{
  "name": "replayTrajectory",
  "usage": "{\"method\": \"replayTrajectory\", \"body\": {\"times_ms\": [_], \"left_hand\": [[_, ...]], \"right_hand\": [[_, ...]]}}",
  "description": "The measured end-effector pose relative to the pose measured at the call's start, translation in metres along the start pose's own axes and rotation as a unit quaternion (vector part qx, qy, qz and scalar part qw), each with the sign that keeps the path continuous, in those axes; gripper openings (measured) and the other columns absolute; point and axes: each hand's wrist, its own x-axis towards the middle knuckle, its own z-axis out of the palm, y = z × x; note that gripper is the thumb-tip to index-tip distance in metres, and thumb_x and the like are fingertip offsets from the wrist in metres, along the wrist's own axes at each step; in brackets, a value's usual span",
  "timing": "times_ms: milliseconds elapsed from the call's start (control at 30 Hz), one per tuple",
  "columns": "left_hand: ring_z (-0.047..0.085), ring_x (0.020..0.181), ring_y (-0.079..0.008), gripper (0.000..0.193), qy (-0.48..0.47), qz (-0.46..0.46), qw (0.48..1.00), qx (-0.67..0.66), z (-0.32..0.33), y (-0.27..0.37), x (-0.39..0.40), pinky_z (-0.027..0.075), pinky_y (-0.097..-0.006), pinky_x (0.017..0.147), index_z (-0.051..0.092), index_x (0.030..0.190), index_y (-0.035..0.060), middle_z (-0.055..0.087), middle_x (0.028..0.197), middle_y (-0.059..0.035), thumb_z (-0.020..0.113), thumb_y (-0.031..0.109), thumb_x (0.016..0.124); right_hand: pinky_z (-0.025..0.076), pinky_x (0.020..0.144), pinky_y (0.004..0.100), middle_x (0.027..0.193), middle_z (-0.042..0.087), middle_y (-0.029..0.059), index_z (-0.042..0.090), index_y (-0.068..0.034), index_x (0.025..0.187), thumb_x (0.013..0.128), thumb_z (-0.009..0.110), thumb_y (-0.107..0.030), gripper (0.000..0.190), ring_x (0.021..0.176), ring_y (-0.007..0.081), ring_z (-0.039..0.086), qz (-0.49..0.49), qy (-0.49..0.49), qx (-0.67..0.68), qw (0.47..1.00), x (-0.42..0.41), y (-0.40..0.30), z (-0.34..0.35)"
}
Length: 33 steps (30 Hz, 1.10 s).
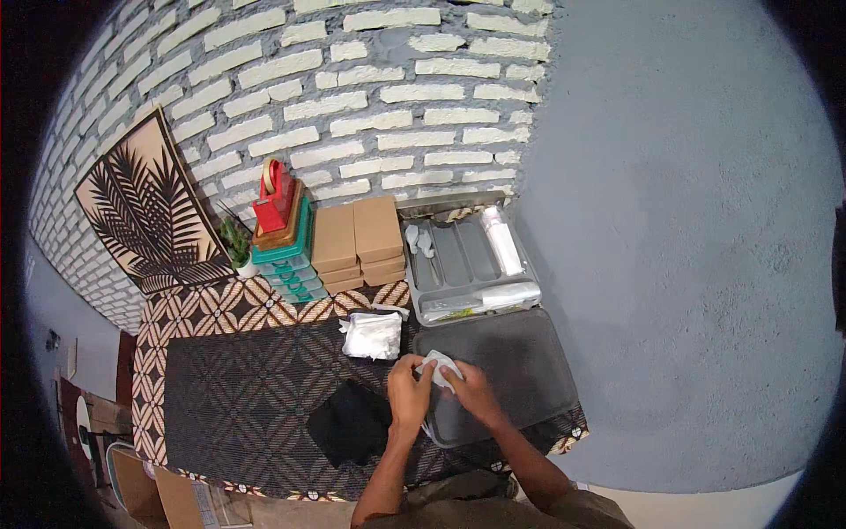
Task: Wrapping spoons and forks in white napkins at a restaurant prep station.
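A small crumpled white tissue or cloth (441, 367) is pinched between my two hands. My left hand (408, 387) grips its left side between thumb and fingers, while my right hand (472, 389) has the right side. Both are above the left part of a dark grey flat tray or lid (515, 377). Just beyond my left hand sits a black container (370, 357) filled with folded white material (373, 334). A piece of black cloth (350, 423) lies on the table to the left of my left forearm.
A grey divided cutlery tray (456, 291) holds white wrapped items. Brown cardboard boxes (357, 241) stand beside a teal drawer unit (284, 258), topped by a red tape dispenser (276, 202). A potted plant (239, 244) and palm-leaf picture (155, 211) are near the brick wall (390, 92).
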Motion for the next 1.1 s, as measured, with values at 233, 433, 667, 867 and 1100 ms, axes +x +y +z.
{"method": "replayTrajectory", "body": {"times_ms": [233,433,667,867,1100], "left_hand": [[0.061,0.085,-0.0156,0.011,-0.175,-0.132,0.915,-0.338,-0.041,0.007,0.004,0.048,-0.0298,0.078,0.054,0.081,0.0020,0.066,0.096,-0.0106,0.064,-0.001,0.084],[0.061,0.090,-0.0197,0.016,-0.212,-0.087,0.773,-0.592,-0.041,0.012,-0.001,0.051,-0.0302,0.081,0.044,0.081,0.0064,0.060,0.093,-0.0105,0.054,-0.005,0.087],[0.058,0.082,-0.0131,0.020,-0.106,-0.087,0.768,-0.626,-0.037,0.010,-0.003,0.051,-0.0230,0.068,0.045,0.082,0.0060,0.056,0.088,-0.0069,0.058,-0.008,0.085],[0.061,0.090,-0.0157,0.023,-0.071,-0.190,0.793,-0.575,-0.050,0.035,-0.005,0.053,-0.0283,0.077,0.051,0.108,0.0023,0.059,0.097,-0.0092,0.057,-0.005,0.087],[0.060,0.100,-0.0289,0.041,-0.199,-0.198,0.658,-0.698,-0.050,0.032,-0.017,0.050,-0.0342,0.085,0.046,0.126,-0.0014,0.059,0.110,-0.0141,0.059,0.020,0.093]], "right_hand": [[0.033,0.045,0.0213,0.065,0.050,-0.0026,0.057,-0.004,0.086,0.095,0.055,-0.036,0.034,0.052,0.0052,0.044,0.125,-0.193,0.147,0.962,-0.017,-0.032,-0.015],[0.031,0.046,0.0202,0.066,0.047,-0.0051,0.056,-0.005,0.087,0.096,0.054,-0.031,0.028,0.053,0.0035,0.041,0.126,-0.309,0.195,0.922,-0.034,-0.056,-0.016],[0.035,0.052,0.0246,0.064,0.045,-0.0049,0.060,-0.004,0.097,0.100,0.047,-0.031,0.030,0.056,0.0070,0.041,-0.082,-0.184,-0.057,0.978,-0.054,-0.076,-0.007],[0.036,0.052,0.0253,0.063,0.046,-0.0035,0.059,-0.003,0.092,0.101,0.043,-0.031,0.033,0.055,0.0093,0.043,-0.130,-0.141,-0.169,0.967,-0.055,-0.076,-0.010],[0.030,0.045,0.0222,0.060,0.040,-0.0043,0.053,-0.005,0.090,0.102,0.040,-0.034,0.034,0.049,0.0061,0.036,0.179,-0.350,0.315,0.864,-0.052,-0.071,-0.011]]}}
